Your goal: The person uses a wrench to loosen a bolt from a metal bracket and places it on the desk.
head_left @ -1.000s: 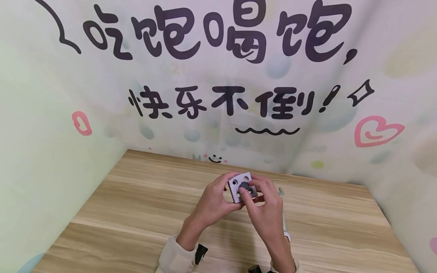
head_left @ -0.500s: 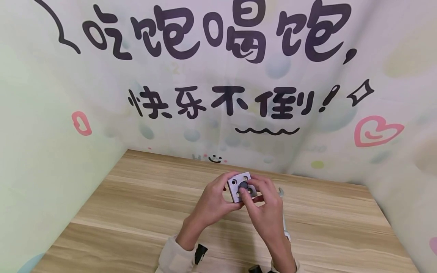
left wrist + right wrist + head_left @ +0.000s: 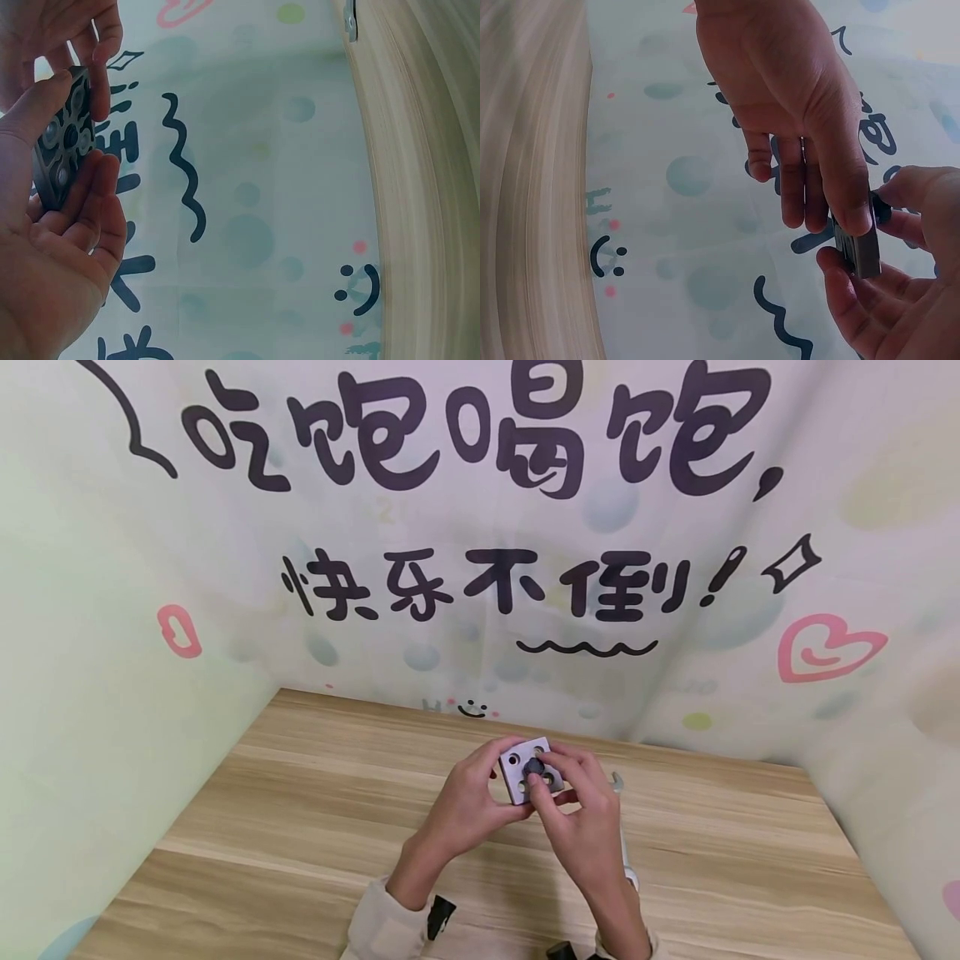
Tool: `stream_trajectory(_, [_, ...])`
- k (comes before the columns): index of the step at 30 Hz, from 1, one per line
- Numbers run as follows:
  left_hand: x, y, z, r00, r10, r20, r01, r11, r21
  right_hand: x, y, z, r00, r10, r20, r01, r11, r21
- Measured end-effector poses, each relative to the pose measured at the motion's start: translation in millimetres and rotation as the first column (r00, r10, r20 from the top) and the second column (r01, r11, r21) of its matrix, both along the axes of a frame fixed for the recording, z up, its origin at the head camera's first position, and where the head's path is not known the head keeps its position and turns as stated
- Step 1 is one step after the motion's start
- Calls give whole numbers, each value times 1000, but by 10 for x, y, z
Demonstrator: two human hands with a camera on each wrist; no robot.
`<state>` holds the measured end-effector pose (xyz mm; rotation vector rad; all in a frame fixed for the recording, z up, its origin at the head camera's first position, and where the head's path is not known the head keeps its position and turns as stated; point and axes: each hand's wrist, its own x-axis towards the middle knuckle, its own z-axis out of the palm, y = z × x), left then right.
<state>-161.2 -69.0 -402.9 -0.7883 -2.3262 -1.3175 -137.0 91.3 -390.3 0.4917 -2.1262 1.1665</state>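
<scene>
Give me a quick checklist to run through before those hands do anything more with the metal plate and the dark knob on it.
1. Left hand has a grip on the metal plate: ok, holding it by its edges.
2. Right hand has the dark knob: ok, pinched at the middle of the plate.
3. Plate supported by the table: not ok, it is held up in the air.
4. Wrench in view: ok, lying on the table, partly hidden behind the right hand.
5. Knob fully tightened: cannot tell.
</scene>
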Motion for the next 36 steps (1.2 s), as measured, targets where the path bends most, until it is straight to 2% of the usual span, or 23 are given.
stream_trajectory(19, [-2, -5, 13, 1000, 1, -5, -1, 1000, 0, 17, -3, 25, 999, 12, 35, -11, 1000, -7])
stream_trajectory(26, [-3, 6, 11, 1000, -7, 20, 6, 1000, 3, 16, -24, 9, 999, -29, 30, 30, 999, -39])
stream_trajectory(36, [4, 11, 8, 1000, -15, 20, 15, 1000, 5, 16, -34, -3, 998, -66, 5, 66, 998, -10])
